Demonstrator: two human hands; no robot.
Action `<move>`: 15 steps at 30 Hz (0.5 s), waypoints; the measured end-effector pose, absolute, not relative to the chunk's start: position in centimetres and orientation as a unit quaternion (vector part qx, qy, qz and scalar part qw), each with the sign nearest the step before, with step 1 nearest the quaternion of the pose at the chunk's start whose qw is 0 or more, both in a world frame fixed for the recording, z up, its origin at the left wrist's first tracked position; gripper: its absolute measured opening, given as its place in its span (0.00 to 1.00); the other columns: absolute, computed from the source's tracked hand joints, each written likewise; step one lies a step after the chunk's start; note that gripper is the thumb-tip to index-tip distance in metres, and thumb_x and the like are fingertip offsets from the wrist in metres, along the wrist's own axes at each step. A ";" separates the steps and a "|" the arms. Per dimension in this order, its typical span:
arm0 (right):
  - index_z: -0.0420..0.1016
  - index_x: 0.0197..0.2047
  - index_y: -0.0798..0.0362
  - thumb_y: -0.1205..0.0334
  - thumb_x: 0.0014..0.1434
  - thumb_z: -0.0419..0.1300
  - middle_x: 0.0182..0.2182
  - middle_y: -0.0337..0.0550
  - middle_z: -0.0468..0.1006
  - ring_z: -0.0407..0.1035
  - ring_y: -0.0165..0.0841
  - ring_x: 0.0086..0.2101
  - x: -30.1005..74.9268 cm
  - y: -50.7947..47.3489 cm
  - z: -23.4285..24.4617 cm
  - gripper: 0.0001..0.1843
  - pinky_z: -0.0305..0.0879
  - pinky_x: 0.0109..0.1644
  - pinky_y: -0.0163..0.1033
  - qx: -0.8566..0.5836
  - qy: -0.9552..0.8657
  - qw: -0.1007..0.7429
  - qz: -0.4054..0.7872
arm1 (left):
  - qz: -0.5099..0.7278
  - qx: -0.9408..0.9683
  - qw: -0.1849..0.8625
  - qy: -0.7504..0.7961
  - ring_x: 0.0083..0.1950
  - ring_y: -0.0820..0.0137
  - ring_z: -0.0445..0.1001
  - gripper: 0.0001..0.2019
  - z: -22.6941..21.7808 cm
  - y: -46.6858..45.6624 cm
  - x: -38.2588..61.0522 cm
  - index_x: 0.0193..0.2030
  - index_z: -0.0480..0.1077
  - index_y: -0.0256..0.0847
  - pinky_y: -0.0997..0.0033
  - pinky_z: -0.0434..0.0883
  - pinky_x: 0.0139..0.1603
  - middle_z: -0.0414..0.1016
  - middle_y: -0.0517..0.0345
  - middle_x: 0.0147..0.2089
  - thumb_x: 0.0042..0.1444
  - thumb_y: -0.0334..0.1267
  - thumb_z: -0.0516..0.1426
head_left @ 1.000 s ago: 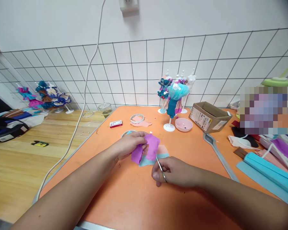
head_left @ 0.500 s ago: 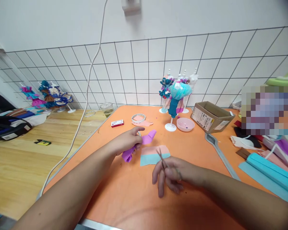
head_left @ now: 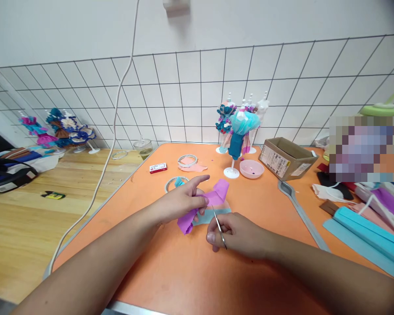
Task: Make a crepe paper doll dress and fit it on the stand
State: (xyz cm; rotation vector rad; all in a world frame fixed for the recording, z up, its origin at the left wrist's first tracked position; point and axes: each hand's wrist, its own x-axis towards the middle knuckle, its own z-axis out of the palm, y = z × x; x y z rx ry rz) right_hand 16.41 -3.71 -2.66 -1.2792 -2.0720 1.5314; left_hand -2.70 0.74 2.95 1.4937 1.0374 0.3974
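My left hand (head_left: 187, 199) pinches a strip of purple crepe paper (head_left: 216, 192), index finger stretched out to the right. One end of the strip hangs below the palm; the other sticks up past the fingers. My right hand (head_left: 236, 234) grips a pair of small metal scissors (head_left: 219, 227), blades pointing up toward the purple paper. Its fingers are curled, and the handle loops are partly hidden. Under the purple strip lies a pink and light-blue piece of paper (head_left: 202, 217) on the orange table. Beside my left hand is a roll of tape (head_left: 167, 186) with a blue scrap on it.
Behind are another tape roll (head_left: 188, 160), a red-and-white small box (head_left: 158, 168), a pink bowl (head_left: 252, 169) and a paper-dressed mannequin stand (head_left: 236, 146). A cardboard box (head_left: 276, 162) stands at back right. Blue paper (head_left: 371, 232) lies at right; a white cable (head_left: 114, 127) hangs at left.
My left hand has moved right with the purple paper, now over the pink and blue piece, uncovering the nearer tape roll. My right hand's spread fingers have curled in around the scissors.
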 end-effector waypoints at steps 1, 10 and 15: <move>0.71 0.37 0.54 0.44 0.57 0.56 0.29 0.40 0.78 0.60 0.26 0.24 16.4 -3.8 -2.5 0.20 0.53 0.25 0.32 -0.441 -0.712 0.133 0.531 | 0.174 0.644 0.601 0.441 0.26 0.73 0.69 0.38 3.0 0.7 -2.7 0.69 0.41 0.47 0.71 0.69 0.28 0.68 0.66 0.27 0.55 0.37 0.55; 0.70 0.34 0.54 0.52 0.60 0.55 0.25 0.40 0.80 0.60 0.26 0.24 16.4 -3.6 -2.4 0.13 0.54 0.27 0.31 -0.408 -0.702 0.162 0.561 | 0.179 0.658 0.622 0.385 0.30 0.73 0.68 0.36 2.6 0.6 -2.5 0.68 0.42 0.42 0.74 0.63 0.28 0.69 0.64 0.27 0.57 0.37 0.55; 0.69 0.34 0.54 0.55 0.59 0.55 0.22 0.39 0.79 0.55 0.25 0.20 16.3 -3.5 -2.6 0.11 0.51 0.24 0.30 -0.404 -0.683 0.188 0.579 | 0.187 0.655 0.601 0.419 0.26 0.74 0.67 0.16 2.6 1.0 -2.7 0.46 0.63 0.38 0.75 0.63 0.26 0.68 0.62 0.25 0.56 0.45 0.56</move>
